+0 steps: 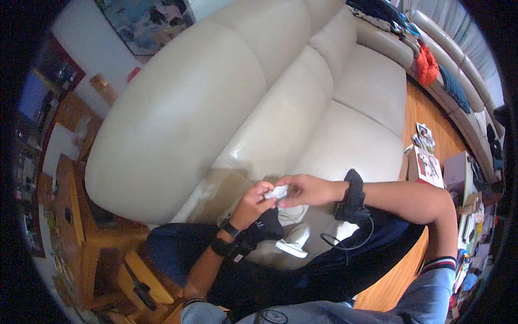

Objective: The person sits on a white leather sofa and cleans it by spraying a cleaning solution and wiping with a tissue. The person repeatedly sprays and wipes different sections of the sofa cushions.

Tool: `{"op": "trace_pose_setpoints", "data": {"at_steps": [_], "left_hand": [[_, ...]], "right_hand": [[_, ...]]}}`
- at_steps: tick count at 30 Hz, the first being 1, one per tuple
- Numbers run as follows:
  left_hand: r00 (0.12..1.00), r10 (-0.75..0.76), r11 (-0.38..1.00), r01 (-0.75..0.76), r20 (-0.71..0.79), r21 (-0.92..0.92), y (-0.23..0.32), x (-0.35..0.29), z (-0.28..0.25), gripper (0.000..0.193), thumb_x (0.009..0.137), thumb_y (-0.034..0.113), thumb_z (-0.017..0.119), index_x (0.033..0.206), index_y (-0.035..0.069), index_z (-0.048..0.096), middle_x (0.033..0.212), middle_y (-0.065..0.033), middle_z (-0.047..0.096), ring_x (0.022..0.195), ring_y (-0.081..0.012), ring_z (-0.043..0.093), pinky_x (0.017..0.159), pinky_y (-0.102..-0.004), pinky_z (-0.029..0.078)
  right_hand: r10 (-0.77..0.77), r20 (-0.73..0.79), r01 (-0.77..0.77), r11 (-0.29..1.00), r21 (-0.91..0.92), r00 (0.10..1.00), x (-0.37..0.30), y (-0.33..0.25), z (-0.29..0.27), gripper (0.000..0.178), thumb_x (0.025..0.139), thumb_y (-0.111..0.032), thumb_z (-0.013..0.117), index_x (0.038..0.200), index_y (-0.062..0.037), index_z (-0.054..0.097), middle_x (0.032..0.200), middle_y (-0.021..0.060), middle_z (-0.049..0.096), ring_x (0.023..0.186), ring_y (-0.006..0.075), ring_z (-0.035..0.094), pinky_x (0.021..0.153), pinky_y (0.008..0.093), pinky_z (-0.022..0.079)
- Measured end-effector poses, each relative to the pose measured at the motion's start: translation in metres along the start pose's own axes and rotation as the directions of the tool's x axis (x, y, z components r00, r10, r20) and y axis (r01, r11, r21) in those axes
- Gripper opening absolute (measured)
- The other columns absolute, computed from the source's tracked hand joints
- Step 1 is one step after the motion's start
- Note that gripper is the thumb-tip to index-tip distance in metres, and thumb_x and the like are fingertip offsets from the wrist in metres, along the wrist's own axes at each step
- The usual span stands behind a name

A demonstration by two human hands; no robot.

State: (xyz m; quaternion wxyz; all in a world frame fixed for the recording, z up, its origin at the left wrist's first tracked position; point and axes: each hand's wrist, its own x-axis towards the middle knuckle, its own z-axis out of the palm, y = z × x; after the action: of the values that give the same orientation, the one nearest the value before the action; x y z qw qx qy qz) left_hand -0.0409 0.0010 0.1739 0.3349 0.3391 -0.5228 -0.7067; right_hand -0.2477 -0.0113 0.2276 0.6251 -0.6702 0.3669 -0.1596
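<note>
My left hand (254, 204) and my right hand (303, 190) meet over the sofa seat, their fingertips pinching a small crumpled white piece (278, 192) between them. It looks like cloth or paper; its exact kind cannot be made out. Just below it a white cloth-like item (291, 216) rests on the seat. Nearer to me, a white object (294, 241) with a flat pale edge lies tilted. A black fabric item (265, 227) sits beside my left wrist, partly behind it. Black straps circle both wrists, and a thin cable (362, 240) loops from the right one.
The beige leather sofa (294, 129) stretches away to the far right. At the left stands wooden furniture with a drawer (144, 281). On the right, a box (426, 164) and papers rest on the wooden floor (429, 116). Orange cloth (426, 65) hangs over another sofa.
</note>
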Motion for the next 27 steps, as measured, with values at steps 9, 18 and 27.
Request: {"op": "trace_pose_setpoints", "data": {"at_steps": [9, 18, 27], "left_hand": [[0.964, 0.040, 0.998, -0.049, -0.263, -0.027, -0.028, -0.017, 0.047, 0.011, 0.083, 0.003, 0.059, 0.092, 0.003, 0.052, 0.086, -0.0014, 0.059, 0.083, -0.0095, 0.057, 0.075, -0.0250, 0.046], [0.921, -0.186, 0.919, 0.041, -0.341, -0.391, -0.070, -0.009, 0.079, 0.018, 0.086, 0.012, 0.054, 0.099, 0.004, 0.046, 0.093, -0.0053, 0.053, 0.082, -0.0118, 0.056, 0.072, -0.0244, 0.048], [0.942, -0.033, 0.977, -0.040, -0.335, -0.210, -0.088, -0.014, 0.079, 0.017, 0.088, 0.009, 0.053, 0.101, 0.004, 0.046, 0.097, -0.0057, 0.051, 0.088, -0.0142, 0.055, 0.076, -0.0274, 0.048]], "right_hand": [[-0.016, 0.141, 0.013, 1.000, 0.022, 0.990, 0.006, 0.037, -0.033, 0.019, 0.081, -0.020, 0.068, 0.087, -0.0029, 0.064, 0.077, 0.0012, 0.064, 0.070, 0.0073, 0.055, 0.064, 0.0255, 0.045], [0.091, 0.124, -0.106, 0.987, 0.117, 0.988, -0.006, 0.080, -0.019, 0.014, 0.082, -0.017, 0.067, 0.080, -0.0049, 0.060, 0.081, -0.0014, 0.062, 0.073, 0.0048, 0.053, 0.067, 0.0228, 0.043], [0.132, 0.153, -0.161, 0.967, 0.197, 0.979, -0.006, 0.073, -0.025, 0.015, 0.078, -0.007, 0.066, 0.074, -0.0077, 0.051, 0.080, -0.0013, 0.060, 0.072, 0.0054, 0.053, 0.063, 0.0190, 0.042]]}}
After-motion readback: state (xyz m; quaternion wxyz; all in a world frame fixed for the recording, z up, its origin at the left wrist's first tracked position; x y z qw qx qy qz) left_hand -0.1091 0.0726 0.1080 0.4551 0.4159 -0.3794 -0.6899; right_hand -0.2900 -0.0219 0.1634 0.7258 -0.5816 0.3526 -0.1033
